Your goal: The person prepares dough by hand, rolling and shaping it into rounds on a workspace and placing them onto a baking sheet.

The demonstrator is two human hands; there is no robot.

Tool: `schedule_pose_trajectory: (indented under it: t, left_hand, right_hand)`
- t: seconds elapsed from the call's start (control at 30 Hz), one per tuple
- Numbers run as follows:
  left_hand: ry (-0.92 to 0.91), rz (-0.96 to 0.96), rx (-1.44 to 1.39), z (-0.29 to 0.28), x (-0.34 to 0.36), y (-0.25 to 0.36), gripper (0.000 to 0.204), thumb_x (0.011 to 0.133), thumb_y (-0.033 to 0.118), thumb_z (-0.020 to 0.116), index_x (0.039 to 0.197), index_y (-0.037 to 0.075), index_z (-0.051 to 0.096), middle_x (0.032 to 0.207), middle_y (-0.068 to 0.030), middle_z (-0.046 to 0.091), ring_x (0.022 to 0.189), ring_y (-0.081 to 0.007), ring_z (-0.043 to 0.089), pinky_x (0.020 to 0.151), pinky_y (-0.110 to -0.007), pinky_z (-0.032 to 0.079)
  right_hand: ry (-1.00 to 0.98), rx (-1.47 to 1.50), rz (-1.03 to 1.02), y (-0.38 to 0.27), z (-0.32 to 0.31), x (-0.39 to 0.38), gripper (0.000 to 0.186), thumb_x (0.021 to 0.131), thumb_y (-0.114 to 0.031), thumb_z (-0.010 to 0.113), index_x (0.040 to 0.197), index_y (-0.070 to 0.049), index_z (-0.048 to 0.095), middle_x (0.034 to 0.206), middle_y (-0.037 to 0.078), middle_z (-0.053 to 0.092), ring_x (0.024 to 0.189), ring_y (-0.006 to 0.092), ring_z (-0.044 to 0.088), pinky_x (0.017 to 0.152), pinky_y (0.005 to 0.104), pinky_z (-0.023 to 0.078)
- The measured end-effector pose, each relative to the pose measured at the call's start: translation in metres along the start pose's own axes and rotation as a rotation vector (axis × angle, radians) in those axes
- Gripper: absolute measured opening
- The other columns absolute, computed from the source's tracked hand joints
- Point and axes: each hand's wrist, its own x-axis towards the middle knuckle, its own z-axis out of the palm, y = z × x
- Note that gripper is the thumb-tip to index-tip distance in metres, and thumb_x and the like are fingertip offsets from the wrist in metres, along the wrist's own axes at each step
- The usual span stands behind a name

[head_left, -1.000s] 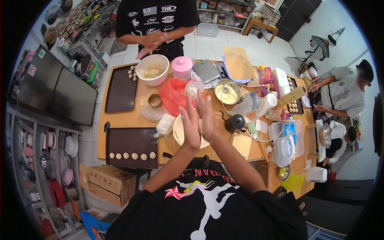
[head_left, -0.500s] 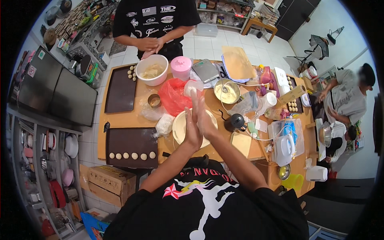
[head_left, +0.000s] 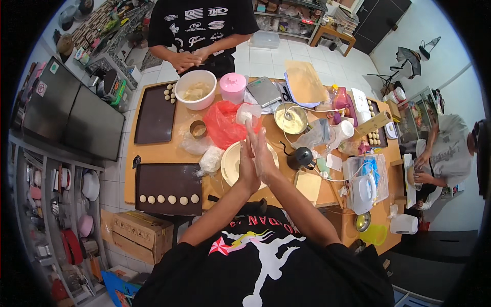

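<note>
My left hand (head_left: pixel 249 168) and my right hand (head_left: pixel 264 159) are pressed palm to palm, fingers extended away from me. They are above a cream-coloured bowl (head_left: pixel 229 162). Anything between the palms is hidden. Just left of the bowl lies a white plastic bag (head_left: pixel 210 160). Beyond my fingertips is a red plastic bag (head_left: pixel 223 128) with a small whitish cup (head_left: pixel 246 113) at its right side. At my left, a dark baking tray (head_left: pixel 166 177) carries a row of several pale dough balls (head_left: pixel 172 200) along its near edge.
A co-worker's hands (head_left: pixel 189 60) meet behind a white bowl of dough (head_left: pixel 197 104), near another dark tray (head_left: pixel 154 120). To my right stand a black kettle (head_left: pixel 300 157), a metal bowl of creamy mixture (head_left: pixel 291 118) and a white hand mixer (head_left: pixel 364 193). Another person (head_left: pixel 450 153) bends over a bowl at far right.
My palms have shifted against each other, the right fingers coming slightly lower. The person at far right has leaned over, hands now at a bowl. The opposite co-worker's hands have moved slightly.
</note>
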Motion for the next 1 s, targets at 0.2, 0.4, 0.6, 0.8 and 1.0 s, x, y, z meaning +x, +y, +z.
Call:
schedule_pose_trajectory:
  t: [0.2,0.4,0.6,0.8,1.0]
  left_hand:
    - [-0.034,-0.048,-0.240,0.015,0.008,0.032,0.081,0.097,0.070,0.021,0.157,0.016,0.015,0.154,-0.0090,0.028,0.141,-0.0237,0.027,0.117,-0.036,0.019]
    - [0.039,-0.070,0.074,-0.006,-0.003,-0.007,0.075,0.100,0.063,0.022,0.157,0.016,0.011,0.160,-0.0076,0.016,0.147,-0.0239,0.017,0.119,-0.038,0.015]
    - [0.142,-0.010,-0.145,-0.014,0.032,0.012,0.080,0.098,0.067,0.022,0.157,0.014,0.012,0.163,-0.0070,0.012,0.149,-0.0225,0.013,0.120,-0.038,0.011]
    - [-0.162,-0.014,0.026,0.018,-0.019,0.017,0.082,0.098,0.068,0.017,0.157,0.011,0.011,0.162,-0.0071,0.014,0.148,-0.0228,0.016,0.120,-0.037,0.011]
    - [0.032,-0.042,-0.007,-0.007,0.024,0.013,0.080,0.098,0.067,0.017,0.157,0.014,0.006,0.163,-0.0059,0.008,0.150,-0.0229,0.007,0.120,-0.040,0.013]
  right_hand:
    - [-0.053,-0.294,-0.203,0.007,-0.008,-0.011,0.071,0.103,-0.057,0.011,0.156,-0.010,0.012,0.162,0.013,0.011,0.150,0.0257,0.007,0.121,0.0390,0.004]
    - [0.050,-0.036,-0.010,-0.030,-0.001,0.004,0.070,0.102,-0.058,0.006,0.157,-0.016,0.009,0.162,0.011,0.013,0.150,0.0278,0.007,0.121,0.0393,0.006]
    - [0.017,-0.299,-0.340,0.017,0.009,-0.015,0.067,0.105,-0.049,0.010,0.155,-0.005,0.014,0.161,0.016,0.016,0.149,0.0286,0.011,0.120,0.0376,0.006]
    - [0.110,0.121,0.035,-0.003,-0.017,0.015,0.072,0.101,-0.060,0.008,0.157,-0.015,0.015,0.162,0.012,0.015,0.149,0.0281,0.013,0.121,0.0376,0.004]
    - [-0.044,-0.199,-0.165,0.005,0.002,-0.011,0.071,0.102,-0.057,0.014,0.154,-0.009,0.024,0.162,0.014,0.011,0.150,0.0294,0.007,0.120,0.0378,0.007]
